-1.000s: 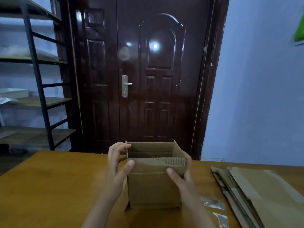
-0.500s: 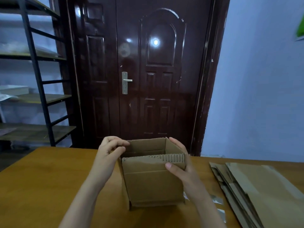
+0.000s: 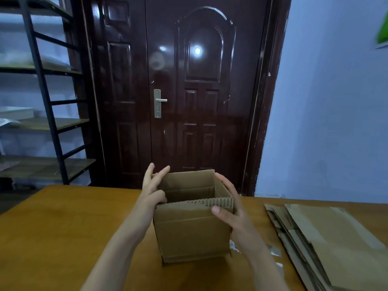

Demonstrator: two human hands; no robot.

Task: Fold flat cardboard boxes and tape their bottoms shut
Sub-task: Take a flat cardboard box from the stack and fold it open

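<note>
A small brown cardboard box (image 3: pixel 191 234) stands upright and opened out on the wooden table (image 3: pixel 63 227), its top open toward me. My left hand (image 3: pixel 152 191) is at the box's left top edge, fingers straight and reaching over the rim, thumb against the near left corner. My right hand (image 3: pixel 233 213) grips the right side, thumb on the front face near the top and fingers wrapped round the right wall. The box's bottom is hidden from view.
A stack of flat cardboard boxes (image 3: pixel 327 240) lies on the table to the right. Bits of clear tape (image 3: pixel 273 252) lie between the box and the stack. Behind the table are a dark door (image 3: pixel 189 91) and a metal shelf rack (image 3: pixel 42 101) at left.
My left hand has opened from a curled hold on the left rim to straight fingers over it. The box shifted slightly left; my right hand keeps hold of the right side.
</note>
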